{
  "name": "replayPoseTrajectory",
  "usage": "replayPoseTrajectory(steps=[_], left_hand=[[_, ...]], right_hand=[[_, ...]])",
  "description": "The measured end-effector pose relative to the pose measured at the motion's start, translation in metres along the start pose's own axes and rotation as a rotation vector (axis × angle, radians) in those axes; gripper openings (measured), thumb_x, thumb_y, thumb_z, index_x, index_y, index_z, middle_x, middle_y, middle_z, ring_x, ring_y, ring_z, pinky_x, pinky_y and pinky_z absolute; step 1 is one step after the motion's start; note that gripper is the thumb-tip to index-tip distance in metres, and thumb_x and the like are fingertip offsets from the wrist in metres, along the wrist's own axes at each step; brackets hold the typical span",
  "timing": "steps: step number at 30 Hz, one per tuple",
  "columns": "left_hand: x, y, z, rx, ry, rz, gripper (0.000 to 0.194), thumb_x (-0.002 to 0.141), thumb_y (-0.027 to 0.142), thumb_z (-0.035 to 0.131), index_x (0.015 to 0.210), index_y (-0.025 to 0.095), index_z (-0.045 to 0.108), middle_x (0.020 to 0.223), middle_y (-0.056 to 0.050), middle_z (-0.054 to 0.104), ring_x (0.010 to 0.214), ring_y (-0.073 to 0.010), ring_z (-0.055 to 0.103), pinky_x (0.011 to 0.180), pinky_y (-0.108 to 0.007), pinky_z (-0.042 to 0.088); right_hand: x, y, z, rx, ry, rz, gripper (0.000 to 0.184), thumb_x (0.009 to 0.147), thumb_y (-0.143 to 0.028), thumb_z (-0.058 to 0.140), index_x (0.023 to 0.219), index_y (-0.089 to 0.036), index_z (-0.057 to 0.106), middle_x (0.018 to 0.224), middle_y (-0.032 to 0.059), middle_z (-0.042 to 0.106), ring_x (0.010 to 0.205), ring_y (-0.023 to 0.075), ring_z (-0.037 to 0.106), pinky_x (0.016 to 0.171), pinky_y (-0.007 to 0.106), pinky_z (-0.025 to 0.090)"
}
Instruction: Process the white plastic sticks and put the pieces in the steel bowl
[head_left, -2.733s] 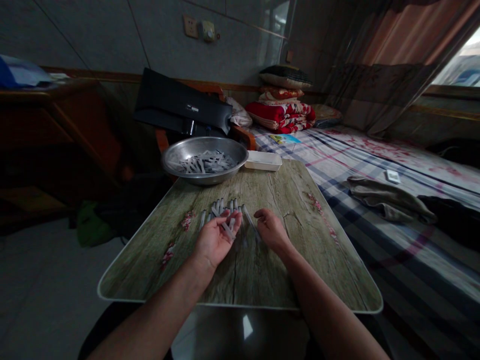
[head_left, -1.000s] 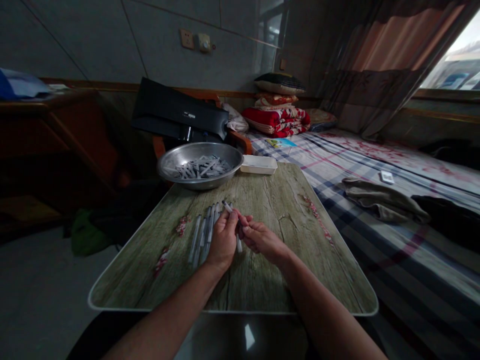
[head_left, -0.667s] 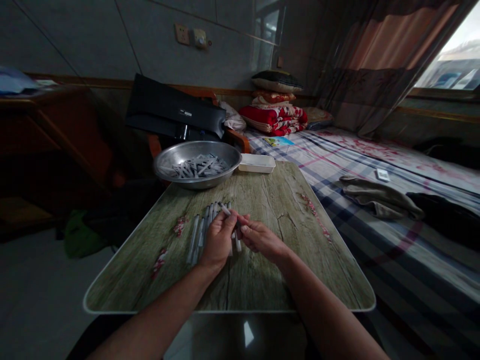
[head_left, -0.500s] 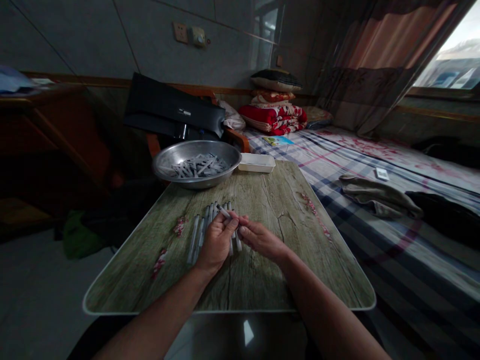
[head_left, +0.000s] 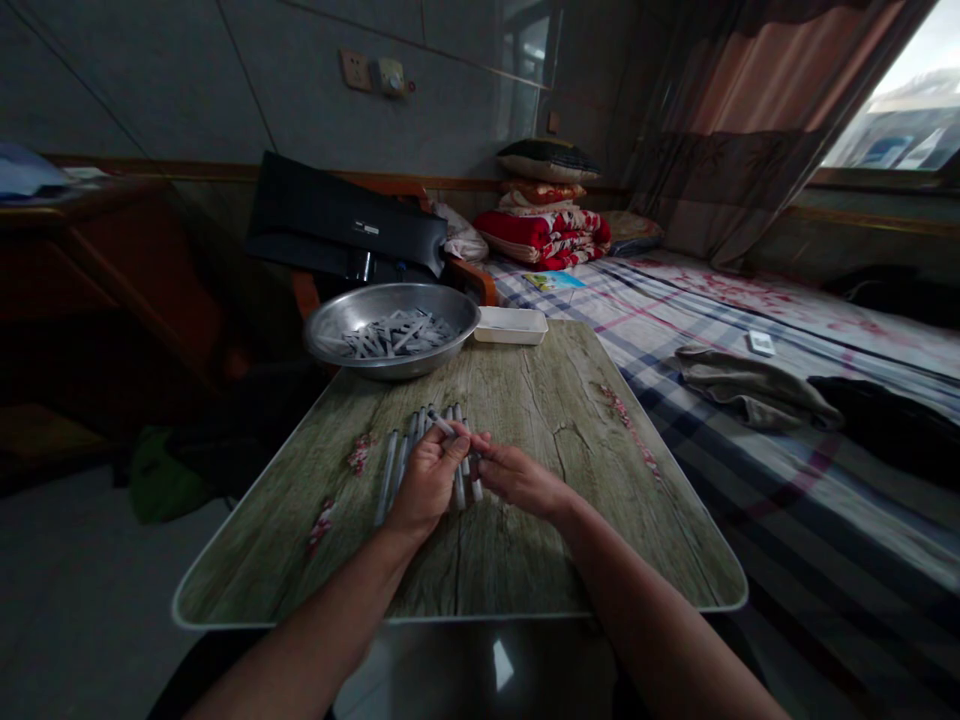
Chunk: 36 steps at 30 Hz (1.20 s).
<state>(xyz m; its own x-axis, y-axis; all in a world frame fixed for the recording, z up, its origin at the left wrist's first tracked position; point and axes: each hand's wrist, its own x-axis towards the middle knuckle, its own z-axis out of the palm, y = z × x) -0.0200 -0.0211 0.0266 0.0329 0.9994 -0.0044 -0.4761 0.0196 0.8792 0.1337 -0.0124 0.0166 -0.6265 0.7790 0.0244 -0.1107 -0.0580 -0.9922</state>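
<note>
Over the middle of the wooden-patterned table [head_left: 630, 540], my left hand [head_left: 422, 488] is closed on a slim whitish pen [head_left: 440, 424] with a dark end, which slants up to the left. My right hand [head_left: 519, 481] meets it from the right, its fingers pinched at the pen's lower end, where the fingertips partly hide the contact. Beneath and around both hands, several similar pens [head_left: 387, 474] lie side by side on the table, pointing away from me; my left hand covers part of them.
A steel basin [head_left: 397, 368] full of loose pen-like pieces stands at the table's far left. Beside it is a white plastic tray [head_left: 511, 336]. Behind them a dark monitor [head_left: 345, 215] leans on a chair. The bed [head_left: 750, 470] runs along the right side.
Both hands stay together around the pen, with only small finger movements. The right fingers have closed in a little at its lower end. The view has shifted slightly.
</note>
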Motion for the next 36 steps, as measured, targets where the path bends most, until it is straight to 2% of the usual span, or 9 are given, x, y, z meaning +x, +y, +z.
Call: replayPoseTrajectory(steps=[4,8,12,14,16,21,26,31,36], left_hand=[[0.001,0.000,-0.002,-0.017,0.036,-0.036,0.037,0.068,0.040,0.083,0.086,0.022,0.056,0.073,-0.001,0.072,0.093,-0.0240,0.073,0.075,-0.032,0.057],[0.001,0.000,-0.002,-0.056,0.007,-0.094,0.036,0.069,0.038,0.082,0.087,0.022,0.056,0.073,-0.001,0.072,0.093,-0.0248,0.073,0.077,-0.035,0.057],[0.000,0.001,-0.002,0.025,-0.057,-0.021,0.032,0.071,0.038,0.081,0.085,0.021,0.058,0.076,-0.003,0.073,0.094,-0.0246,0.072,0.084,-0.037,0.055],[-0.001,0.002,-0.003,0.039,-0.072,-0.012,0.031,0.072,0.039,0.080,0.084,0.021,0.058,0.076,-0.003,0.074,0.094,-0.0242,0.072,0.085,-0.036,0.055],[-0.001,0.002,-0.003,0.021,-0.078,-0.039,0.031,0.072,0.039,0.080,0.084,0.021,0.058,0.075,-0.002,0.073,0.094,-0.0239,0.072,0.085,-0.036,0.055],[-0.002,0.003,-0.004,0.014,-0.113,-0.089,0.031,0.072,0.039,0.081,0.083,0.021,0.057,0.075,-0.002,0.073,0.094,-0.0241,0.072,0.083,-0.037,0.055],[-0.003,0.001,-0.002,-0.002,-0.068,-0.017,0.032,0.072,0.039,0.081,0.085,0.021,0.058,0.075,-0.002,0.073,0.096,-0.0241,0.072,0.087,-0.037,0.054],[-0.003,-0.001,0.003,-0.098,0.052,0.040,0.035,0.069,0.041,0.083,0.083,0.021,0.057,0.074,0.000,0.073,0.098,-0.0240,0.072,0.090,-0.037,0.053],[-0.002,-0.002,0.001,-0.055,0.032,0.059,0.036,0.070,0.042,0.081,0.085,0.020,0.057,0.073,0.000,0.072,0.096,-0.0246,0.072,0.090,-0.038,0.053]], right_hand=[[0.001,0.004,0.001,-0.066,0.002,-0.032,0.048,0.096,-0.034,0.050,0.142,-0.021,0.049,0.071,-0.0047,0.039,0.058,0.0083,0.030,0.052,0.021,0.028],[0.000,0.003,0.000,-0.119,-0.025,0.001,0.048,0.096,-0.032,0.047,0.143,-0.020,0.049,0.067,-0.0051,0.038,0.057,0.0086,0.032,0.053,0.021,0.030],[0.000,-0.006,0.000,-0.386,-0.007,-0.076,0.047,0.093,-0.026,0.048,0.139,-0.020,0.053,0.086,0.0000,0.053,0.070,0.0110,0.044,0.066,0.024,0.040],[0.000,-0.011,0.001,-0.496,-0.019,-0.110,0.047,0.092,-0.024,0.046,0.137,-0.019,0.054,0.096,0.0024,0.056,0.078,0.0130,0.047,0.074,0.027,0.042],[-0.001,-0.012,-0.001,-0.534,-0.049,-0.115,0.043,0.092,-0.024,0.045,0.133,-0.016,0.056,0.095,0.0029,0.055,0.079,0.0135,0.048,0.076,0.028,0.043],[-0.003,-0.009,-0.008,-0.534,-0.139,-0.088,0.028,0.093,-0.026,0.043,0.107,-0.014,0.065,0.080,-0.0007,0.047,0.069,0.0120,0.041,0.067,0.026,0.041],[-0.001,-0.010,-0.002,-0.516,-0.035,-0.112,0.034,0.093,-0.025,0.045,0.122,-0.016,0.060,0.086,0.0000,0.050,0.073,0.0117,0.044,0.070,0.026,0.041],[0.001,-0.003,0.010,-0.303,0.068,-0.090,0.045,0.097,-0.033,0.044,0.138,-0.016,0.052,0.075,-0.0010,0.047,0.066,0.0110,0.043,0.060,0.022,0.039],[0.003,-0.001,0.007,-0.347,0.038,-0.138,0.048,0.097,-0.032,0.044,0.142,-0.016,0.049,0.081,0.0014,0.052,0.074,0.0130,0.047,0.068,0.025,0.042]])
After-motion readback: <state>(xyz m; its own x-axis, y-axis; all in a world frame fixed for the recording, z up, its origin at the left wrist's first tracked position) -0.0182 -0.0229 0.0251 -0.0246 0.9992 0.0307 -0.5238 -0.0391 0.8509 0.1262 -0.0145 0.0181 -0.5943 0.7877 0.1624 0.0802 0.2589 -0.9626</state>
